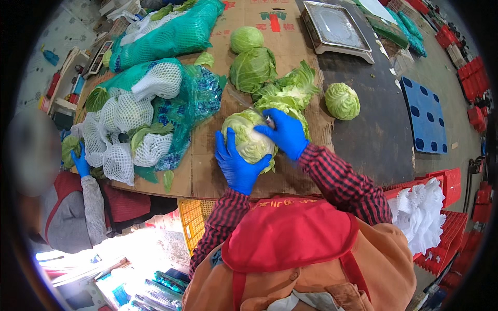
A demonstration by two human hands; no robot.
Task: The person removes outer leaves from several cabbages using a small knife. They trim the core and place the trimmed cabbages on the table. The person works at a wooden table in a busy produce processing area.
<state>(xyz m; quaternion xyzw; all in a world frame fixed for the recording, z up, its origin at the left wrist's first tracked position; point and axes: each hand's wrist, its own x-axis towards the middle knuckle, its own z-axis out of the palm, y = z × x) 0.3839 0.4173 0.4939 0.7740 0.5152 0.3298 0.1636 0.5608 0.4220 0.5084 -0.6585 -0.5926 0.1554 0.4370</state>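
Note:
A pale green cabbage head (249, 136) lies on the flattened cardboard, its whitish stem end turned up. My left hand (238, 165), in a blue glove, grips its near left side with the thumb and fingers spread around it. Gloved the same way, my right hand (286, 134) is closed around the handle of a knife (269, 121) at the cabbage's upper right. The thin blade points away to the upper left and looks blurred. Loose cabbage leaves (297, 91) are heaped just beyond. Two whole green cabbages (253, 69) sit behind them, and another cabbage (342, 101) rests to the right.
Green mesh sacks (167, 35) and cabbages in white foam nets (128, 112) crowd the left. A co-worker's gloved hand (80, 161) touches a leafy cabbage there. A metal-topped scale (336, 27) stands far right on the dark tabletop (369, 144). White foam nets (416, 214) fill a red crate.

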